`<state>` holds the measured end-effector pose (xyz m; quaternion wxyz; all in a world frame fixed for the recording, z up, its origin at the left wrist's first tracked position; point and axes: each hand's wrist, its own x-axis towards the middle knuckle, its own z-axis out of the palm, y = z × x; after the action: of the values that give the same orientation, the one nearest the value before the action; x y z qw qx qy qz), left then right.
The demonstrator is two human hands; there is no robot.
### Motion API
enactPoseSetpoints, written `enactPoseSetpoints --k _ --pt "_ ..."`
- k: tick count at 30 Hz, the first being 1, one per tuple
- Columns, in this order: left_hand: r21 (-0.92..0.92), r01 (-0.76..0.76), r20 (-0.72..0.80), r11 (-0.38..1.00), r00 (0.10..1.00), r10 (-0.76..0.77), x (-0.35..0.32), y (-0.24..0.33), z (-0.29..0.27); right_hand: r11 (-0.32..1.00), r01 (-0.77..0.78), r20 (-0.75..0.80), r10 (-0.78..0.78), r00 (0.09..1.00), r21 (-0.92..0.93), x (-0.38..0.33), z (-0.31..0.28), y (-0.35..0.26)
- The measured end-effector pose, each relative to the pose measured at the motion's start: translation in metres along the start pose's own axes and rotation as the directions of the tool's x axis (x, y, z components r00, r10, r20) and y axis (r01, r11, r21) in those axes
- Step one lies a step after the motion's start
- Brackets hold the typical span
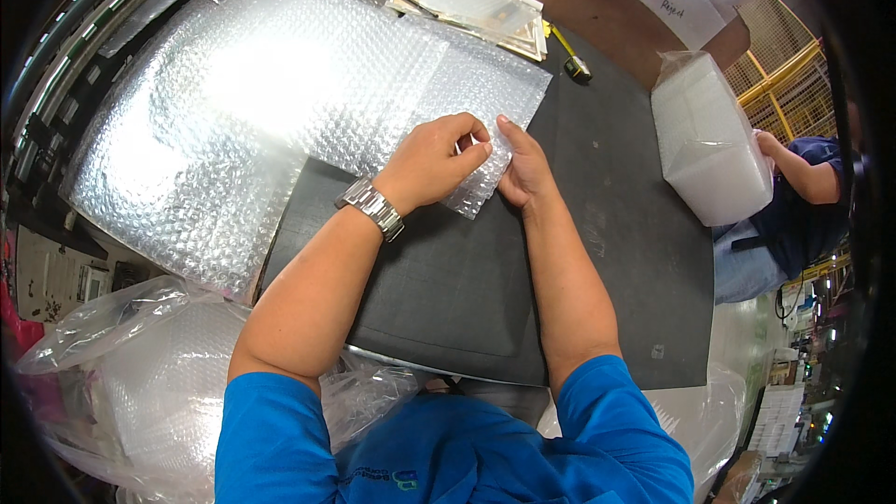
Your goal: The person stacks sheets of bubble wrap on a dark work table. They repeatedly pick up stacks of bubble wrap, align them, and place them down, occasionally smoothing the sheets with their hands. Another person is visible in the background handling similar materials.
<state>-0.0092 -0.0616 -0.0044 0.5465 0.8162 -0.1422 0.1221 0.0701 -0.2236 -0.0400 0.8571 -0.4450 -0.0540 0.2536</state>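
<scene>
A clear bubble wrap sheet [373, 84] spreads over the dark work table, with a smaller bubble wrap piece [499, 75] at its right end. My left hand [434, 163], a metal watch on its wrist, is over the near corner of that piece. Its fingers are curled toward the thumb; whatever they pinch is too small to make out. At the piece's right edge, my right hand [529, 166] grips the bubble wrap, thumb on top and the other fingers partly hidden beneath.
A stack of flat sheets [476, 5] and a yellow tape measure [576, 65] lie at the table's far side. On the right, another person's hand [767, 145] touches a bubble-wrapped block [714, 145]. Clear plastic bags [159, 392] bulge at lower left.
</scene>
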Motion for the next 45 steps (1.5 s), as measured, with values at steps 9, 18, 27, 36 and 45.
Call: enactPoseSetpoints --k 9,18,27,36,45 --pt "-0.015 -0.005 0.008 1.000 1.000 0.006 0.000 0.002 -0.003 1.000 -0.003 -0.009 0.003 1.000 -0.012 0.001 0.003 0.000" --pt "0.322 -0.326 -0.442 0.889 0.779 0.446 0.002 0.000 -0.023 1.000 -0.012 0.015 0.012 1.000 0.026 0.001 0.001 0.001" --pt "0.684 0.685 -0.641 0.250 0.728 -0.243 -0.001 -0.061 -0.068 1.000 0.016 0.022 -0.016 1.000 0.003 -0.001 0.006 0.001" --pt "0.530 0.345 -0.144 0.775 0.937 -0.319 -0.030 -0.006 -0.019 0.973 0.228 -0.181 -0.218 0.959 0.037 -0.041 -0.036 -0.014" --pt "0.873 0.416 -0.274 0.255 0.850 -0.450 -0.038 -0.039 -0.103 0.993 0.020 -0.035 -0.024 0.999 -0.114 -0.141 -0.066 -0.049"
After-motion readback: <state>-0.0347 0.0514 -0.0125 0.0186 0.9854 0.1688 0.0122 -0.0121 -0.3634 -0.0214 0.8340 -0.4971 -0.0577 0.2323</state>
